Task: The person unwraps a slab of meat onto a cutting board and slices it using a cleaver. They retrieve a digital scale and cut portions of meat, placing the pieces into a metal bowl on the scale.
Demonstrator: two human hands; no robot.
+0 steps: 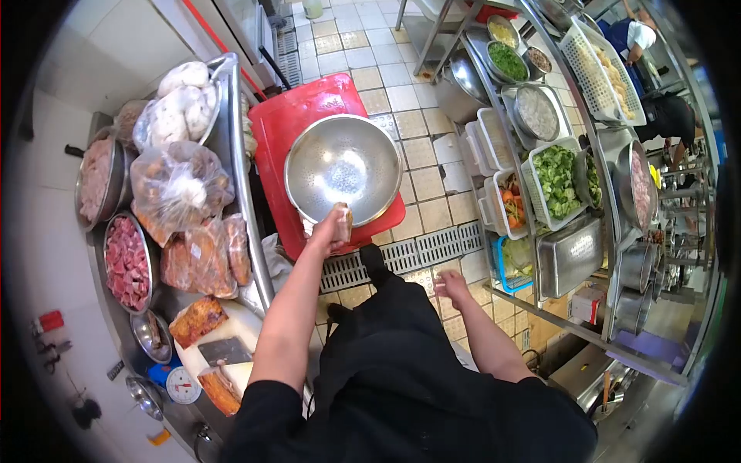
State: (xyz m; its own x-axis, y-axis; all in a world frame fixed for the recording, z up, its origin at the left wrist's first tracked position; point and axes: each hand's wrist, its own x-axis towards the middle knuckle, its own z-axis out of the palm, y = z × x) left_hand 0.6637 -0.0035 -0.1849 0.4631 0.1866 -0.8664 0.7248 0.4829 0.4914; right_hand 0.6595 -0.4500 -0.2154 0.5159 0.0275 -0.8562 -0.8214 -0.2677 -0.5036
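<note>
A large perforated steel colander (345,166) rests on a red plastic bin or lid (279,127) on the floor. My left hand (328,231) is closed at its near rim, and a small brownish patch shows beside the fingers, too small to name. Nothing lies inside the colander. My right hand (451,288) hangs beside my body over the floor, fingers loosely apart, holding nothing. On the steel counter at left, bagged meat (182,181) lies nearest the left arm, with a bowl of diced raw meat (127,262) behind it.
On the left counter, a cleaver (225,351) lies on a cutting board between roasted meat slabs, beside a dial scale (182,383). To the right, a steel rack holds a basket of greens (556,181) and carrots (509,201). A floor drain grate (401,256) crosses ahead. Another person (639,35) stands far right.
</note>
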